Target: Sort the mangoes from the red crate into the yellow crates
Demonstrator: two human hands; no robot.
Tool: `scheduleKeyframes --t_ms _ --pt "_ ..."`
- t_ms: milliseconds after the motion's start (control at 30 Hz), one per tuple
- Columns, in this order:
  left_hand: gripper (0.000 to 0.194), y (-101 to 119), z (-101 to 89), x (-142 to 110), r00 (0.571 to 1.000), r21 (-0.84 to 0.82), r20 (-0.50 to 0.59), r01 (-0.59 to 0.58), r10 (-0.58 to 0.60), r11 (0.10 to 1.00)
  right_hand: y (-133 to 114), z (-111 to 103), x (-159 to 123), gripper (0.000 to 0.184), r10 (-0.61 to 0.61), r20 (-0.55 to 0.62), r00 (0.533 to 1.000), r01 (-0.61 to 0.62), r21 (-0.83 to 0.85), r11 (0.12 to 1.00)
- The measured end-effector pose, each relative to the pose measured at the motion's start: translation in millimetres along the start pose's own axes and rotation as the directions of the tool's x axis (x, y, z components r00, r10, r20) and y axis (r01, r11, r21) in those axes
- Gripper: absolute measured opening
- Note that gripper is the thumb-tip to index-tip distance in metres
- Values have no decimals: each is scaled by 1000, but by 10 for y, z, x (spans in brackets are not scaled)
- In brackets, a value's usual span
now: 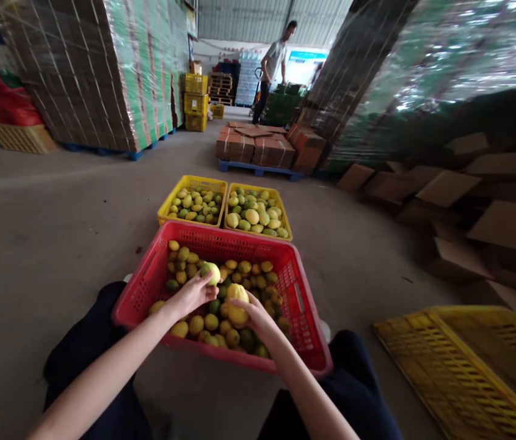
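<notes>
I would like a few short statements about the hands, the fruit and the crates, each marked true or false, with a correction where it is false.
1. The left hand holds a small yellow-green fruit over the red plastic crate. True.
2. The right hand holds nothing. False: it grips a larger yellow fruit.
3. Two yellow plastic crates of fruit stand side by side beyond the red plastic crate. True.
4. The empty yellow slatted crate lies to the person's left. False: it lies to the right.
5. The red plastic crate holds only green fruit. False: most are yellow, with some green.
</notes>
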State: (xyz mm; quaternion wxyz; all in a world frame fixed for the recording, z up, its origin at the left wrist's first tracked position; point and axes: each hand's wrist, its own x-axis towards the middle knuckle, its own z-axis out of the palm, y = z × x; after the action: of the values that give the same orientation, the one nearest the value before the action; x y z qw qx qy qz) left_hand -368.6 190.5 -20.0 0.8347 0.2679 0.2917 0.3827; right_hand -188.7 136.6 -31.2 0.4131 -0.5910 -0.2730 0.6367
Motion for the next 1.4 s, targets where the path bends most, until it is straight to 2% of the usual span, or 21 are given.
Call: scheduleKeyframes --t_ms 67,133,200,233,300,333,467,600,667,767,867,967,1133,1267,1333,1400 --pt "40 -26 1 6 999 52 17 -30 30 998 0 4 -2 46 26 54 998 -33 127 991" --pt "43 -48 -9 5 997 157 -7 -79 81 984 -12 12 -24 44 5 44 999 -14 216 976" --pt "46 -57 -23 -4 984 278 -58 -147 170 949 -27 22 -59 44 -119 -54 991 128 192 973" --pt "47 -55 -28 -11 971 340 -80 -185 224 922 -31 26 -78 45 -224 -121 967 239 122 963" --pt "49 -43 -33 -34 942 463 -89 -249 325 850 -26 33 -112 50 -446 -202 872 436 -96 895" --pt "50 -35 -33 -49 930 523 -73 -273 361 808 -16 35 -124 53 -529 -206 823 492 -206 846" --pt "53 -21 -14 -115 916 699 35 -308 399 646 62 41 -136 61 -714 -170 680 577 -477 663" --pt "51 -58 31 -153 910 753 133 -350 392 557 131 34 -118 59 -862 -88 499 659 -608 443" --pt "51 -76 54 -158 911 761 158 -358 380 542 151 23 -109 57 -896 -53 442 679 -632 373" --pt "52 -82 73 -158 912 772 173 -360 372 524 173 3 -102 56 -922 -18 387 712 -630 311" --pt "53 -72 68 -168 904 769 190 -380 383 514 191 -11 -106 54 -927 -1 374 732 -613 296" --pt "55 -59 57 -190 906 748 178 -378 384 545 199 -12 -120 54 -912 -7 411 727 -600 333" --pt "56 -33 62 -217 929 659 132 -343 346 669 185 11 -146 55 -911 13 413 741 -586 328" --pt "53 -5 58 -196 965 485 84 -259 250 835 185 43 -167 57 -884 18 468 707 -607 362" --pt "52 5 41 -171 967 429 83 -254 242 867 193 55 -177 58 -873 23 488 699 -609 375" --pt "54 6 17 -142 967 413 79 -255 244 874 201 61 -186 57 -872 41 488 705 -607 366"
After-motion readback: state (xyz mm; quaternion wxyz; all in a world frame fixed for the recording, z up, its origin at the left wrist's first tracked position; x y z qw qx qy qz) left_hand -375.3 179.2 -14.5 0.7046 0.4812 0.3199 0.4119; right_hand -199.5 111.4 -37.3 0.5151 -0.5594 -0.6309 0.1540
